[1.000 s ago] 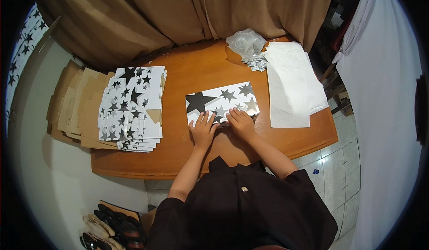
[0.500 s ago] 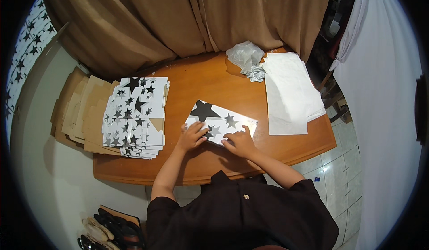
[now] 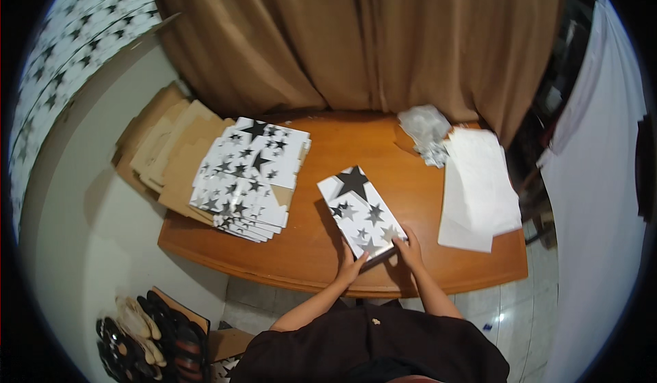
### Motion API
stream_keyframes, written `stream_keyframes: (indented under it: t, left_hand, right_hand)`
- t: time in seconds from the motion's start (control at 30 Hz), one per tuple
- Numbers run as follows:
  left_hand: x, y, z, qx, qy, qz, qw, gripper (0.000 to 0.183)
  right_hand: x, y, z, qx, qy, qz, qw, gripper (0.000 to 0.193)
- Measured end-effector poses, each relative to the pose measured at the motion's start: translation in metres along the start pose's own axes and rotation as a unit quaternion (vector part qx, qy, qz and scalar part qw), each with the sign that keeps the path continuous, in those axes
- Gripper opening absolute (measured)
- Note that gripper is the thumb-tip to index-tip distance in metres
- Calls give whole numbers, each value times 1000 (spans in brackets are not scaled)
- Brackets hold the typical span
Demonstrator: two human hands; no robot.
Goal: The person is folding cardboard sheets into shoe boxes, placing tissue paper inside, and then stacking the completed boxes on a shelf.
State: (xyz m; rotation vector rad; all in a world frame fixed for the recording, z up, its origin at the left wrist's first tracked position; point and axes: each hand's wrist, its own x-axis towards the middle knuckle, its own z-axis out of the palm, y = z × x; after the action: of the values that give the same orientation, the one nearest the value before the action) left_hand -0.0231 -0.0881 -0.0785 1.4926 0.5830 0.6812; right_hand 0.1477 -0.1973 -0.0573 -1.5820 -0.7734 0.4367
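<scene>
A closed white box printed with black and grey stars sits between my hands near the front of the wooden table, its long side pointing away and to the left. My left hand grips its near left corner, thumb on the top face. On the near right corner, my right hand holds the side, its thumb also over the top edge. Most of the fingers of both hands are hidden along the box's sides. Whether the box is lifted or resting on the table I cannot tell.
At the left of the table lies a pile of flat star-printed cardboard, beside overlapping brown cardboard sheets. White paper sheets lie at the right, next to a clear plastic bag with small packets. Shoes stand at lower left.
The box has turned from lying crosswise to pointing lengthwise away from me. My hands have gone from pressing on its top to gripping its near corners. The whole view has shifted.
</scene>
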Motion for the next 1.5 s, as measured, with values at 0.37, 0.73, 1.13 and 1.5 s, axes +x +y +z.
stream_keyframes:
  t: [0.37, 0.73, 1.13, 1.5]
  left_hand:
    - [-86, 126, -98, 113, 31, 69, 991, 93]
    - [-263, 271, -215, 61, 226, 253, 939, 86]
    - [-498, 420, -286, 316, 468, 358, 744, 115]
    - [-581, 610, -380, 763, 529, 294, 225, 84]
  right_hand:
    - [-66, -97, 84, 221, -219, -51, 949, 112]
    - [-147, -248, 257, 264, -334, -256, 868, 111]
    - [-325, -444, 422, 454, -367, -497, 642, 76]
    - [-378, -684, 480, 622, -273, -497, 541, 70]
